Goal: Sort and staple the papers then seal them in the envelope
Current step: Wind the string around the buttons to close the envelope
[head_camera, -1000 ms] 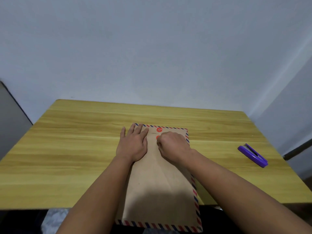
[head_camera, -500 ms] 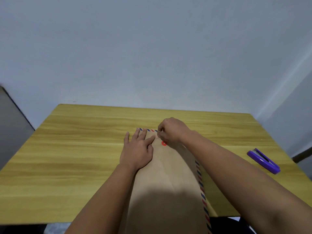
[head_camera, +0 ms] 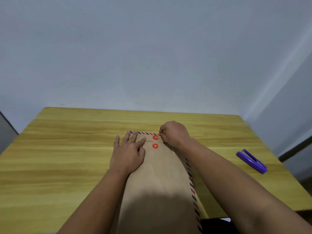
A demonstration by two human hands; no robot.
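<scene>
- Pale grey walls stand behind a yellow wood-grain table (head_camera: pixel 67 157), and the work sits at its near middle.
- On it lies a long brown kraft-paper envelope with a red-and-blue striped border (head_camera: pixel 162 179), flat and running from mid-table toward the near edge and past it; the flap at the far end is folded down, so the papers are presumably inside already, though none show.
- Two red round button fasteners (head_camera: pixel 155 137) sit one above the other, either side of the flap's edge; they are what the closure winds around.
- A thin pale string (head_camera: pixel 160 132) runs from the far button up to the right hand (head_camera: pixel 175 132), whose fingertips pinch it just right of the buttons, seemingly to wrap it.
- The left hand (head_camera: pixel 130 152) rests palm-down on the envelope's far left part, fingers slightly spread and pressed flat, likely to hold the flap shut and stop the envelope sliding under the string's pull.
- A purple plastic stapler (head_camera: pixel 251 161) lies well apart at the right edge, out of the way, which suggests stapling is finished.
</scene>
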